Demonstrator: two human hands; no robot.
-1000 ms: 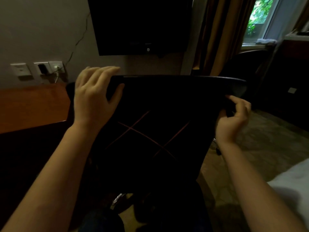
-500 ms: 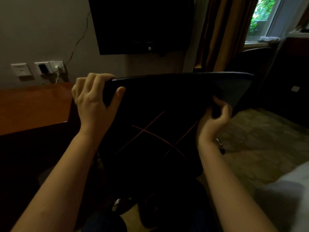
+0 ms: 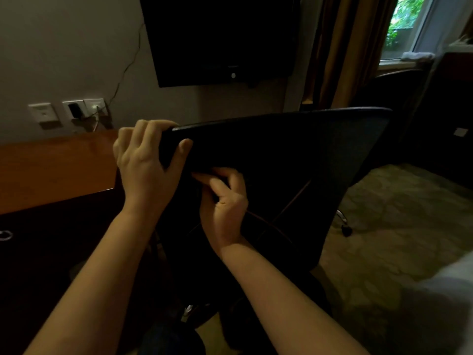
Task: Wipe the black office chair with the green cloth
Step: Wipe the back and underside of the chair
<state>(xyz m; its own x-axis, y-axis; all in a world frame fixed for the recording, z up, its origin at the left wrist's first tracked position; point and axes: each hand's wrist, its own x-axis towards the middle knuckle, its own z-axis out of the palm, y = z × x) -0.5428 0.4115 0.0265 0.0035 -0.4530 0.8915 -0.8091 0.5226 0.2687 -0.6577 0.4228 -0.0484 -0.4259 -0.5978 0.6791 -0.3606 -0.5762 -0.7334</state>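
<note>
The black office chair (image 3: 294, 160) stands with its backrest towards me, thin orange lines crossing on the back. My left hand (image 3: 146, 162) grips the backrest's top left corner, fingers over the edge and thumb on the rear face. My right hand (image 3: 225, 203) is pressed against the rear of the backrest just below and right of the left hand. Its fingers are curled round a dark wad, the green cloth (image 3: 222, 182), which is barely visible in the dim light.
A wooden desk (image 3: 51, 170) stands at the left below wall sockets (image 3: 74, 110). A dark TV (image 3: 222, 39) hangs on the wall behind the chair. Curtains (image 3: 340, 52) and a window (image 3: 407, 24) are at the right, carpet (image 3: 399, 226) below, white bedding (image 3: 445, 298) at lower right.
My right hand slid left across the back of the backrest, from its right edge to near the left hand. The chair turned slightly, and my left hand kept its grip on the corner.
</note>
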